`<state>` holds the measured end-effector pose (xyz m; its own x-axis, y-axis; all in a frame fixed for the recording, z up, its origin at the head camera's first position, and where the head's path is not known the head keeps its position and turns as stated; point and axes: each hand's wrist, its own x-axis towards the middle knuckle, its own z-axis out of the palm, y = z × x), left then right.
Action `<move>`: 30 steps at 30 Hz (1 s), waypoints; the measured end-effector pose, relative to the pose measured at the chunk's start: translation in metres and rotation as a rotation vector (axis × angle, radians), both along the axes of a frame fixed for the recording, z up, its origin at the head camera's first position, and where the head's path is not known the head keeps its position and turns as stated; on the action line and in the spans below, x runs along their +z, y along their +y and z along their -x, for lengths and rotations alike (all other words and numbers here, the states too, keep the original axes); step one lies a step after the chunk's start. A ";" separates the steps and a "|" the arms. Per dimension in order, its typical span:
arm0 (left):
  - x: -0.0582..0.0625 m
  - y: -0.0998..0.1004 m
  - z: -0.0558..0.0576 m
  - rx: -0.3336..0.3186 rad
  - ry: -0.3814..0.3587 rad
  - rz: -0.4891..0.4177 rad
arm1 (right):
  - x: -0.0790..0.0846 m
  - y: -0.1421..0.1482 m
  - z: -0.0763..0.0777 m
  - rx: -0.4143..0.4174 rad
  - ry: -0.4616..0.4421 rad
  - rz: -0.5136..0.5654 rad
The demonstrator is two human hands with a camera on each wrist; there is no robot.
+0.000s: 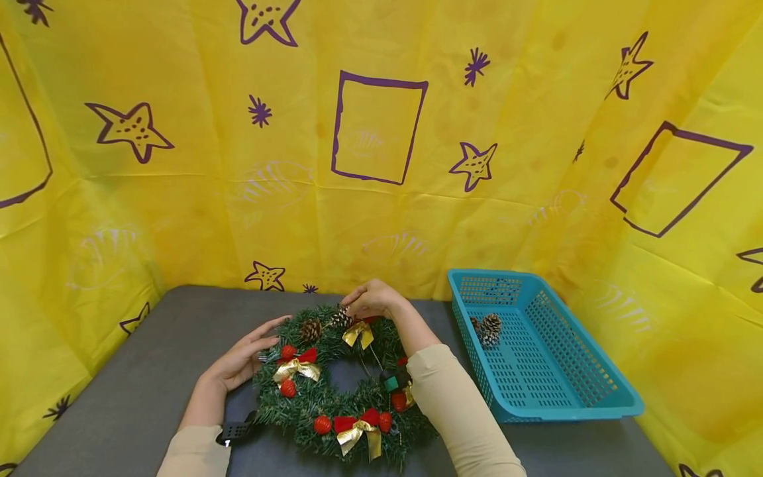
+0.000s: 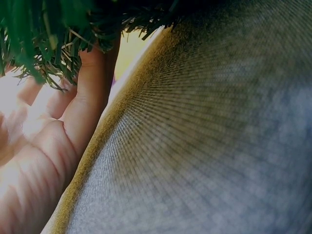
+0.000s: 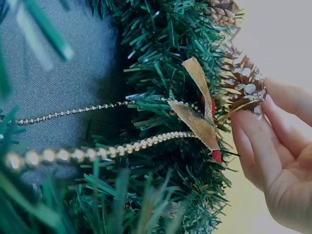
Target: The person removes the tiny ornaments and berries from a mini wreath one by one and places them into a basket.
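A green wreath (image 1: 304,417) lies on the grey table, trimmed with gold-and-red bows (image 1: 296,366) and red berry-like balls (image 1: 322,424). At its far edge my right hand (image 1: 377,299) pinches a white-tipped pine cone (image 3: 245,84) between thumb and fingers. A thin gold tie (image 3: 239,108) runs from that cone toward the bow beside it. Just left of it a brown pine cone (image 1: 310,330) sits among the needles. My left hand (image 1: 243,354) rests against the wreath's left side with fingers extended; the needles hide its fingertips in the left wrist view (image 2: 48,131).
To the right stands a blue perforated basket (image 1: 572,414) with a few pine cones (image 1: 491,324) near its left wall. Strings of gold beads (image 3: 92,153) cross the wreath's centre opening. A yellow patterned curtain (image 1: 381,218) hangs behind and at both sides of the grey table (image 1: 197,331).
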<state>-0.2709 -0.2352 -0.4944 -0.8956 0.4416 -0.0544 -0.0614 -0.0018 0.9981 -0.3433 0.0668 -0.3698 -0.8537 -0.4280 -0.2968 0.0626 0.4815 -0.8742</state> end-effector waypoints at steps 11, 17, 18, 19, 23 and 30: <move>0.002 0.002 -0.002 0.009 -0.006 -0.028 | 0.003 0.001 -0.002 0.041 0.010 -0.069; 0.001 0.004 -0.002 0.017 0.002 -0.026 | 0.000 0.002 -0.001 0.094 0.005 -0.072; 0.001 0.004 -0.001 0.018 0.003 -0.021 | 0.000 0.003 -0.001 0.098 0.003 -0.069; 0.001 0.003 -0.001 0.017 0.005 -0.017 | 0.000 0.004 -0.001 0.099 -0.001 -0.063; 0.001 0.002 -0.001 0.008 0.016 -0.014 | 0.002 0.007 0.000 0.096 -0.001 -0.041; -0.001 0.001 0.000 -0.008 0.037 -0.036 | 0.005 0.014 0.005 0.083 0.022 -0.050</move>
